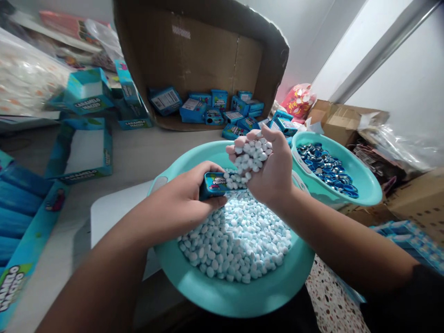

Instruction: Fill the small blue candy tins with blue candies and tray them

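My left hand (pixel 187 199) grips a small blue tin (pixel 215 185) with lettering on its side. Cupped beside it, my right hand (pixel 275 173) holds a heap of small white candies (pixel 253 157). Several candies lie between the palm and the tin, at the tin's far end. Below both hands is a wide turquoise tub (pixel 232 300) with a large pile of pale candies (pixel 239 240) in it. The inside of the tin is mostly hidden from me.
A cardboard box (pixel 208 55) lies on its side at the back, with blue packs (pixel 192 111) in it. To the right, a second turquoise basin (pixel 371 189) holds blue and silver lids (pixel 326 166). Blue display trays (pixel 107 152) stand on the table at the left.
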{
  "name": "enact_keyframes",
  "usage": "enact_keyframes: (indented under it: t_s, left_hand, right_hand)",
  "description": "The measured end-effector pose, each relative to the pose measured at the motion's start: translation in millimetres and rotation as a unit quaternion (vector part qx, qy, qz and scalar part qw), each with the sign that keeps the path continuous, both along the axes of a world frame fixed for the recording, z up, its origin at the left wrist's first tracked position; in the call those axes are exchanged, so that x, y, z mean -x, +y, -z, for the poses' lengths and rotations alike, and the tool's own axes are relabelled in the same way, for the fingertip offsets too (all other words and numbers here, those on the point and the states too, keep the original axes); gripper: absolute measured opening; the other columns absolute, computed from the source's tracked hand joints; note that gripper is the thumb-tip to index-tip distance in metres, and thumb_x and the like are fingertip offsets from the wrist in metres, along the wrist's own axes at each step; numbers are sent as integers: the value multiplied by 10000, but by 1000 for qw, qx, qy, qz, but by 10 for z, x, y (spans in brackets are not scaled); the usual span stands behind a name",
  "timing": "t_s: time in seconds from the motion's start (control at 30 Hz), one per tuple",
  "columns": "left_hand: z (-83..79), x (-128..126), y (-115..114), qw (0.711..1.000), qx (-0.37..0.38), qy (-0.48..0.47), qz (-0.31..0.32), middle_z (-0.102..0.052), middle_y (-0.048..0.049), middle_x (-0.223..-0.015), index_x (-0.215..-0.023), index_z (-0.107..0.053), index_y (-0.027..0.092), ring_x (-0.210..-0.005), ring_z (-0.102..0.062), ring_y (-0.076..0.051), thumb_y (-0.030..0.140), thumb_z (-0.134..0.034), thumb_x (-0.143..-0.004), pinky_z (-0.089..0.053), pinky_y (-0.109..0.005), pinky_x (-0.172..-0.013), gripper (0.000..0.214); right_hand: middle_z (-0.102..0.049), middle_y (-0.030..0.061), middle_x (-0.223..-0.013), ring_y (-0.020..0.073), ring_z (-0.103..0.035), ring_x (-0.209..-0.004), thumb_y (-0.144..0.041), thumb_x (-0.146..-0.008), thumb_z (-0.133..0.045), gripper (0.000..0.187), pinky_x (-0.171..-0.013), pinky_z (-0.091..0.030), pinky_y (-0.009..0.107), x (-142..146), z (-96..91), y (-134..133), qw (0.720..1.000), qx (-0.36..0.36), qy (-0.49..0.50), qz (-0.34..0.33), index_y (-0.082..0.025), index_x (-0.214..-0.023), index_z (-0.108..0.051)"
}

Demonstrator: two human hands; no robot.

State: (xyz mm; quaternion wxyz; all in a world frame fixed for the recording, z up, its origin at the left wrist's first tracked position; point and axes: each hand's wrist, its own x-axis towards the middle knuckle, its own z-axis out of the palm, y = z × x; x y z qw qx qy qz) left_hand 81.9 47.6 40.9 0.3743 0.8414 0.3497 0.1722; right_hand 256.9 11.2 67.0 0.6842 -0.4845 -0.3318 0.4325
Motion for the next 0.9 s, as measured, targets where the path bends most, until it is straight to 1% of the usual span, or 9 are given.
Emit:
enact_keyframes:
  t_s: [0.13, 0.3, 0.43, 0.53, 0.63, 0.73, 0.8, 0.9]
  left_hand:
    - [-2, -10, -2, 1000, 7, -6, 5, -730, 0, -1021, -1240, -595, 334, -849, -690, -249, 533, -674, -832, -514, -318, -674, 461]
    - [-8, -26, -8, 1000, 10, -11, 1, -719, 10, -998, -1234, -586, 344, -818, -683, -241, 549, -674, -832, -506, -318, -658, 459]
    - [0, -32, 4, 999, 14, -36, 11, -709, 1, -1080, -1241, -581, 336, -918, -686, -255, 532, -672, -838, -526, -340, -735, 457]
    - [8, -37, 12, 998, 14, -56, 10, -706, 1, -1087, -1206, -597, 325, -931, -682, -257, 514, -681, -835, -532, -356, -777, 425]
    - [11, -49, 7, 998, -15, -67, -1, -707, -6, -1048, -1204, -594, 315, -896, -677, -253, 508, -674, -839, -532, -359, -764, 420]
    - [13, -64, -7, 997, -54, -52, -8, -713, -16, -1014, -1220, -584, 311, -872, -676, -260, 494, -649, -850, -528, -361, -725, 418]
    - [18, -70, -16, 997, -63, -47, -11, -719, -23, -1029, -1223, -586, 313, -883, -684, -269, 501, -646, -844, -530, -365, -723, 428]
    - [27, -68, -28, 995, -59, -65, -39, -724, -21, -1036, -1240, -585, 328, -853, -692, -270, 540, -672, -817, -539, -373, -718, 481]
  right_hand:
    - [-620, 37, -824, 231, -690, -967, -667, -851, -504, 433, -743, -589, 361, 28, -8, -10, 1000, 2, -23, 7, -252, -918, -605]
    - [-640, 25, -777, 228, -702, -956, -608, -864, -534, 379, -744, -587, 353, 56, -27, -23, 999, 2, 18, -32, -258, -964, -639]
    - [-666, 23, -792, 210, -706, -948, -600, -873, -544, 359, -772, -590, 341, 61, -36, -26, 999, 26, 12, -40, -252, -885, -630]
    - [-661, 17, -770, 194, -708, -913, -558, -888, -554, 325, -785, -589, 342, 53, -36, -26, 999, -4, 13, -49, -248, -814, -619]
    - [-659, 20, -762, 194, -706, -909, -514, -908, -529, 311, -777, -590, 349, 46, -44, -31, 998, -24, 7, -50, -245, -772, -610]
    - [-669, 26, -786, 205, -702, -943, -546, -915, -505, 351, -775, -589, 354, 44, -60, -41, 999, -3, -9, -32, -246, -762, -605]
    - [-669, 25, -793, 207, -702, -949, -560, -923, -489, 376, -777, -587, 361, 44, -65, -46, 999, -4, -19, -31, -244, -755, -606]
    - [-666, 29, -787, 214, -703, -946, -537, -937, -474, 376, -789, -582, 384, 44, -59, -50, 998, -34, -27, -52, -243, -753, -621]
